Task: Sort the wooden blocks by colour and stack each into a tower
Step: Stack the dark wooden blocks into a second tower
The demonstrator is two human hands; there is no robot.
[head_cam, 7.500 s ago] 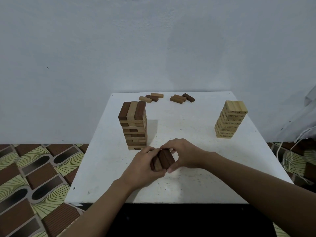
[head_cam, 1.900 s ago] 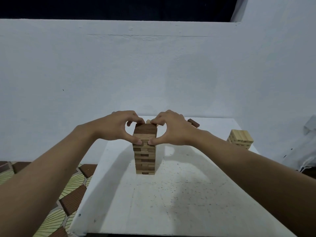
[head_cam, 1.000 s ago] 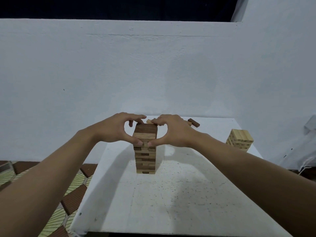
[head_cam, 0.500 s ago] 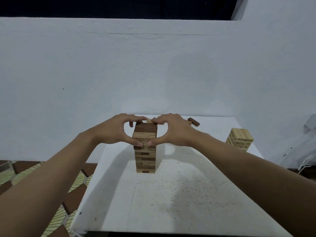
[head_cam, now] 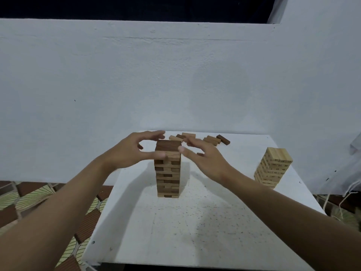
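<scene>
**Open hands flanking the mixed tower's top**

The left hand [head_cam: 129, 153] and the right hand [head_cam: 207, 161] are hanging in the air on either side of the top of the mixed tower [head_cam: 168, 173]. Both are holding nothing, with their fingers loosely spread and gently bent. The left thumb is blurring across the tower's upper front, and the right thumb tip is sitting at its upper right edge. I cannot tell whether either thumb is actually touching the wood.

Directly between the two hands, the mixed tower is standing upright, built of brown and tan blocks in crossed layers. The dark top layer [head_cam: 169, 145] is lying level with the fingertips.

Just beyond the fingertips, the loose blocks [head_cam: 212, 139] are lying flat in a scattered row, some tan and some dark brown. Some are touching one another and others are lying apart.

Well out to the right of the right hand, the pale tower [head_cam: 273, 167] is standing on its own, all light wood, with its top sitting lower than the hands.

Everything is resting on a white, speckled table [head_cam: 195, 231], which is stretching back under both forearms. A plain white wall [head_cam: 175, 85] is rising behind the far edge. Below the left forearm a patterned brown and green floor [head_cam: 29, 198] is showing, and past the right forearm a pale cord [head_cam: 349, 192] is dangling by the table's corner.
</scene>
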